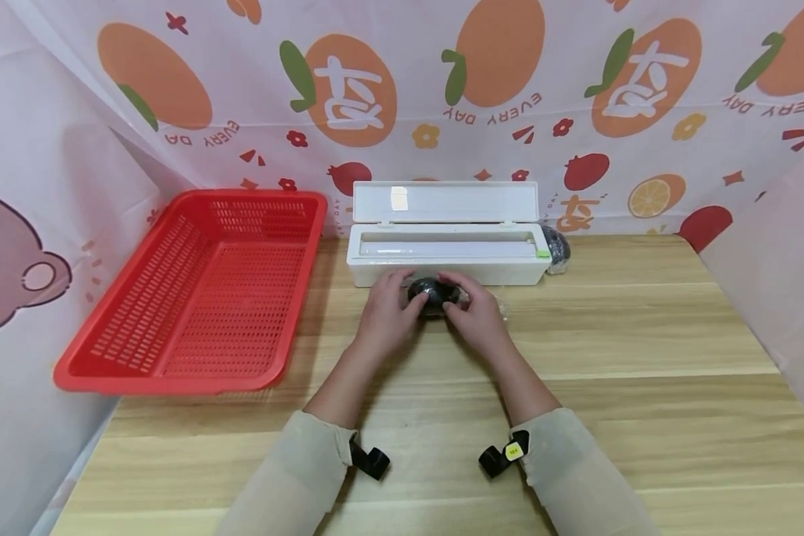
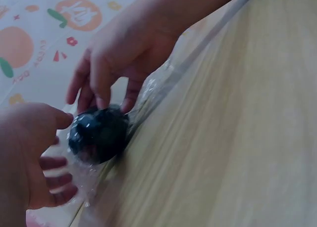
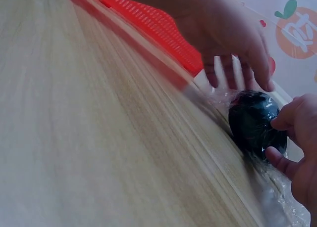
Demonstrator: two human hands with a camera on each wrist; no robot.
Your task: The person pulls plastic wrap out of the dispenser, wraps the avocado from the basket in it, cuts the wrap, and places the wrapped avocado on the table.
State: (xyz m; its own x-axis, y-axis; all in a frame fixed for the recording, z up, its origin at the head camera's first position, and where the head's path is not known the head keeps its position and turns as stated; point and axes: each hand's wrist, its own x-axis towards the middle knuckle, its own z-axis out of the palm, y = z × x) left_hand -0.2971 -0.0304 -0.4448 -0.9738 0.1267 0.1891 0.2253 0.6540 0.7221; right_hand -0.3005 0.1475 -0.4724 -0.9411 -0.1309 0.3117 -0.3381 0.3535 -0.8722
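A dark, glossy, egg-shaped thing (image 1: pixel 430 295), its kind unclear, lies on the table in clear cling film (image 3: pixel 277 187), close against a white cling film dispenser (image 1: pixel 452 274). From its left side my left hand (image 1: pixel 388 313) touches it with the thumb, the other fingers loosely bent over the film beside it. My right hand (image 1: pixel 476 316) holds its right side between thumb and fingertips; the fingertips show on it in the left wrist view. Loose film sticks out on both sides. The dispenser's lid (image 1: pixel 445 202) stands raised, and a white roll (image 1: pixel 449 248) lies inside.
A red perforated basket (image 1: pixel 284 350) stands on the left of the wooden table (image 1: pixel 643 335). Another dark film-wrapped thing (image 1: pixel 557 249) sits at the dispenser's right end, beside a green tab (image 1: pixel 543 254). Fruit-printed cloth (image 1: pixel 415 97) hangs behind the table.
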